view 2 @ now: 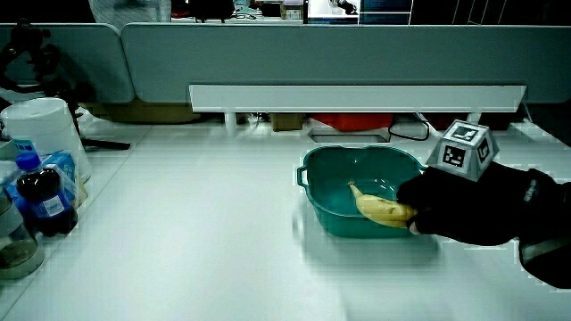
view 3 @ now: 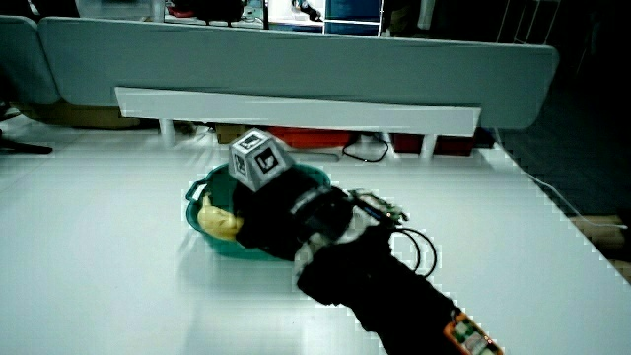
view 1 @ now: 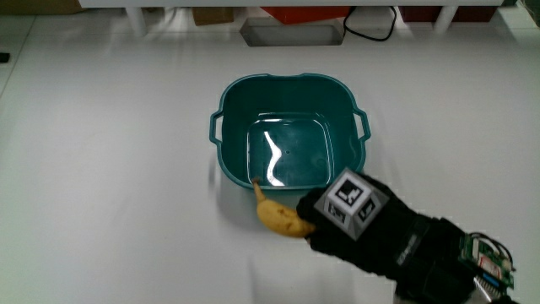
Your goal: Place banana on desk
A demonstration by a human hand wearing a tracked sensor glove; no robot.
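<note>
White worktop [view 1: 110, 169], broad and plain, closed at its distant edge by a low grey partition [view 2: 312, 53] with a pale rail [view 2: 357, 96] along its foot.

Item: teal tub [view 1: 289, 95], squarish with rounded corners and a small handle on each of two facing walls. It stands on the worktop near the middle. Its glossy floor shows a bright streak of reflected light.

Item: banana [view 1: 278, 216], yellow with brown marks. In the main view it appears just outside the tub's wall nearest the person, stem tip pointing toward the rim. In a side view [view 2: 382, 210] it appears level with the rim, over that near wall. Whether it touches the worktop cannot be told. Partly seen in the remaining side view [view 3: 219, 219], low against the tub.

Item: hand [view 1: 371, 232] in a black glove, with a patterned cube [view 1: 353, 204] on its back. Fingers are curled around one end of the banana, gripping it. The hand is beside the tub's near wall, nearer to the person than the tub. The black-sleeved forearm [view 3: 385, 281] runs back toward the person, with thin cables [view 3: 419, 247] and a small device [view 1: 489, 262] at the wrist.

Items at the worktop's edge, well apart from the tub: dark bottle with blue cap [view 2: 39, 196]; white container [view 2: 40, 125].
</note>
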